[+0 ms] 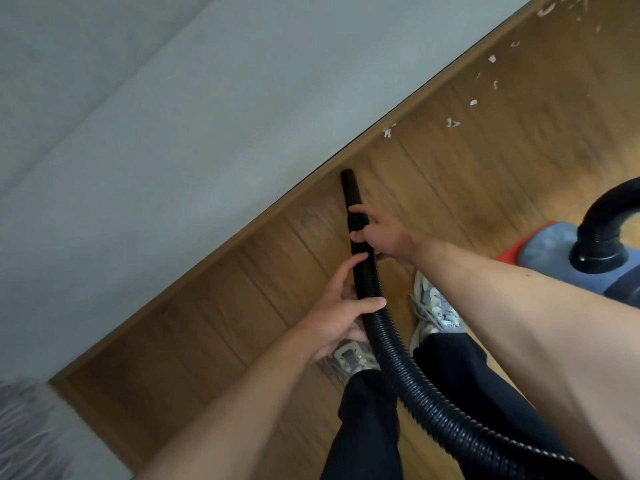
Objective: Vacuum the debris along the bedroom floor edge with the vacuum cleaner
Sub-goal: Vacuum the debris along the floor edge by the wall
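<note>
A black ribbed vacuum hose (412,386) runs from the lower right up to a smooth black nozzle (349,187), whose tip sits on the wooden floor close to the baseboard (242,237). My right hand (381,237) grips the hose just behind the nozzle. My left hand (341,308) holds the hose lower down, fingers and thumb wrapped round it. The vacuum cleaner body (568,261), blue-grey and red, stands at the right with the hose plugged into it. White debris scraps (452,123) lie scattered along the floor edge toward the upper right.
A pale wall (173,116) fills the upper left, meeting the floor along a diagonal edge. My two feet in light sneakers (433,306) and dark trousers stand next to the hose. A grey patterned fabric (24,431) shows at the lower left corner.
</note>
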### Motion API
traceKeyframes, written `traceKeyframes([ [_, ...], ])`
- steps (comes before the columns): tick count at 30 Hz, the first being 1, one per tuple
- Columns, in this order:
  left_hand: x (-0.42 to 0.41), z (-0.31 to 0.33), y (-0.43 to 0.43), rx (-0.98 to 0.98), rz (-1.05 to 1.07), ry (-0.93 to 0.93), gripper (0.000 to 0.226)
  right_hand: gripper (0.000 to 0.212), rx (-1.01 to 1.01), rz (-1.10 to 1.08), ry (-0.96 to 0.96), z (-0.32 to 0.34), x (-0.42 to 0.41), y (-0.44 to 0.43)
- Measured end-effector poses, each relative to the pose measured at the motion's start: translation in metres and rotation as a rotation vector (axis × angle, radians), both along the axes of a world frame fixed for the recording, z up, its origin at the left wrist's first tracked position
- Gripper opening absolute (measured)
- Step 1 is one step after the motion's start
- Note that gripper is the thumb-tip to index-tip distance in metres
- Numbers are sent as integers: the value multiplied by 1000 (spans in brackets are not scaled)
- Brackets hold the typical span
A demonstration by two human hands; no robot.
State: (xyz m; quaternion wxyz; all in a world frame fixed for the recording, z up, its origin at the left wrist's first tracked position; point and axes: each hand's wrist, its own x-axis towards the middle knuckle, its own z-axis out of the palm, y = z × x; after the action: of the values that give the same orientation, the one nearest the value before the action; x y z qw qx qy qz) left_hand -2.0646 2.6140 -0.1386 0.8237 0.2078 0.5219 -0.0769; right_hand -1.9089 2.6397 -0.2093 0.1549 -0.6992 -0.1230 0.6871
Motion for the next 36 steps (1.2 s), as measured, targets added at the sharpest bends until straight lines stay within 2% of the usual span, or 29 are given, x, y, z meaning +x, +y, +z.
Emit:
traceKeyframes([
  [10,47,-2,9,5,-76,-10,71,57,29,-114,-8,-2,54,-8],
  [23,80,-8,18,23,-118,41,76,58,82,-111,42,-10,87,3],
  [36,128,-5,32,44,-175,63,75,58,79,-123,16,-13,133,12],
])
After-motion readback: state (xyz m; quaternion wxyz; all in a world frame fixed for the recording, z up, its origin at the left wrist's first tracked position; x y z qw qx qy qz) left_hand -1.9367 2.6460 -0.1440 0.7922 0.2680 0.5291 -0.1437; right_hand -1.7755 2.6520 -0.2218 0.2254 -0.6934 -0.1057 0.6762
